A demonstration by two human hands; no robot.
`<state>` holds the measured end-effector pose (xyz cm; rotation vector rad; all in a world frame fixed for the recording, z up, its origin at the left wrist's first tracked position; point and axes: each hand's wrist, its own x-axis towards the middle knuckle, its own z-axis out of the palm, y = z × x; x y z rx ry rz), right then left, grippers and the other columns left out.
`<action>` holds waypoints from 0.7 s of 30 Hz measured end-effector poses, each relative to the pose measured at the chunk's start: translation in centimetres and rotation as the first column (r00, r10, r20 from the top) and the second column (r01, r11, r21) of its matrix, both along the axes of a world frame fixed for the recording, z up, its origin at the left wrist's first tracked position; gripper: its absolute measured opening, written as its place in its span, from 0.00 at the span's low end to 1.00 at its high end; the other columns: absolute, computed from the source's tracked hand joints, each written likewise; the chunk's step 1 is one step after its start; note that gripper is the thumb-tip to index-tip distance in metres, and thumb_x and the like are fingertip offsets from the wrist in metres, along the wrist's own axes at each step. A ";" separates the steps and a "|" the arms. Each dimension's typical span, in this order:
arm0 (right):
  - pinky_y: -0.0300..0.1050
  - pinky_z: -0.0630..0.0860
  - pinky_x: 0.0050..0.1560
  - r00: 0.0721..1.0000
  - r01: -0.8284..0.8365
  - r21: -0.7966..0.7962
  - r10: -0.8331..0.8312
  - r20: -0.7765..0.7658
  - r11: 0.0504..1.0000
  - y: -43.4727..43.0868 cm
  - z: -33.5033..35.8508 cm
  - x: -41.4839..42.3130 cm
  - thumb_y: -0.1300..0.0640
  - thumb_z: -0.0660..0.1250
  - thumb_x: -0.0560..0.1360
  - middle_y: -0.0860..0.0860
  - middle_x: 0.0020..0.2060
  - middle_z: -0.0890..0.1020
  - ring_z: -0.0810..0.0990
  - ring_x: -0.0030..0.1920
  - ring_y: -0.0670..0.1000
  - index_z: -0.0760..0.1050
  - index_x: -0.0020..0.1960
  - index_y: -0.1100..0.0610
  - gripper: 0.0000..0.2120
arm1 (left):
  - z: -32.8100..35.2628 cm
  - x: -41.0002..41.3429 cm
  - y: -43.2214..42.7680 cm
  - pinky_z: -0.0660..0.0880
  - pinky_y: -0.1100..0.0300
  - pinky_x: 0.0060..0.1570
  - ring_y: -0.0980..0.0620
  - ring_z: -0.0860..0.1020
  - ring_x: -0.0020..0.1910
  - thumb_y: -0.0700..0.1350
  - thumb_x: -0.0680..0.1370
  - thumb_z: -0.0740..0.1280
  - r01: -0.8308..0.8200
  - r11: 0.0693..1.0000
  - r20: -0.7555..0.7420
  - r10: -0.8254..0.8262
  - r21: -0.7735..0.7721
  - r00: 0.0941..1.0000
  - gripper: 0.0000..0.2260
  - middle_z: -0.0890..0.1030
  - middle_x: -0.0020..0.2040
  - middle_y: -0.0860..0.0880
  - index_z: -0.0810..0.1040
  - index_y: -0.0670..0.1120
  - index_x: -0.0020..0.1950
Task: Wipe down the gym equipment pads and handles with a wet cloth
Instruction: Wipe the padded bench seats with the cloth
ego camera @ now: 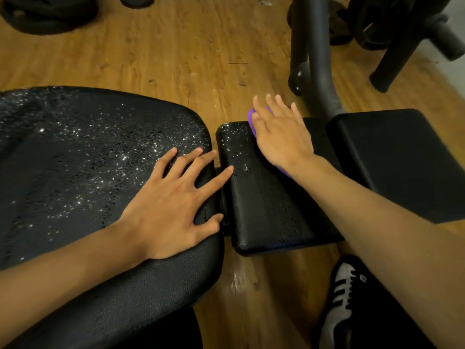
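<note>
The right hand [281, 137] is pressing flat on a purple cloth [251, 119], fingers straight and slightly fanned, nothing curled round the fabric. Most of the cloth is lying hidden under the palm; only a strip is showing past the thumb side and a small corner is peeking out near the wrist. Hand and cloth are resting on the far half of the small pad [261, 210], the middle cushion of the bench. Droplets are glistening on this pad's left part, beside the hand.

The left hand [173, 210] is lying spread, palm down, on the right edge of the big pad [75, 152], holding nothing. Its index finger is reaching across the narrow gap and touching the small pad's near-left edge, while the thumb is sitting at the big pad's rim by the gap. The big pad is sparkling with fine water beads over much of its top.

To the right, a third pad [402, 159] is sitting just beside the small one, looking dry and matte. A grey frame tube [319, 59] is rising behind these pads. All of it is standing on a wooden floor [176, 46]. Dark weight plates [47, 13] are lying at the top left, and a black-and-white shoe [339, 311] is showing at the bottom right.
</note>
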<state>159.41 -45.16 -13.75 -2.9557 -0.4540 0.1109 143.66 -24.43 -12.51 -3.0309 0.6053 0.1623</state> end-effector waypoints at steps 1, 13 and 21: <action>0.51 0.40 0.82 1.000 0.018 0.017 -0.018 0.015 1.000 -0.1 -0.2 -1.2 0.47 0.39 0.86 0.53 0.83 0.49 0.44 0.83 0.51 0.47 0.84 0.50 0.27 | 0.0 0.0 0.0 0.55 0.36 0.79 0.41 0.59 0.82 0.68 0.79 0.52 0.002 1.000 -0.005 -0.002 0.007 1.000 0.36 0.62 0.82 0.43 0.57 0.55 0.85; 0.52 0.40 0.82 1.000 -0.013 0.095 0.011 0.023 0.995 2.5 0.1 -3.6 0.48 0.39 0.86 0.53 0.83 0.47 0.41 0.82 0.51 0.44 0.84 0.49 0.26 | 0.1 0.1 0.0 0.55 0.36 0.79 0.41 0.59 0.82 0.68 0.79 0.53 -0.001 1.000 0.000 0.001 0.004 1.000 0.35 0.64 0.81 0.43 0.58 0.55 0.84; 0.53 0.48 0.82 0.999 0.025 0.060 -0.027 0.040 0.998 -1.3 0.5 -15.3 0.46 0.38 0.85 0.54 0.83 0.50 0.45 0.83 0.52 0.47 0.84 0.50 0.28 | 0.1 0.0 0.0 0.54 0.36 0.79 0.41 0.58 0.82 0.69 0.79 0.53 0.001 1.000 -0.006 -0.001 -0.001 1.000 0.36 0.63 0.81 0.43 0.56 0.56 0.85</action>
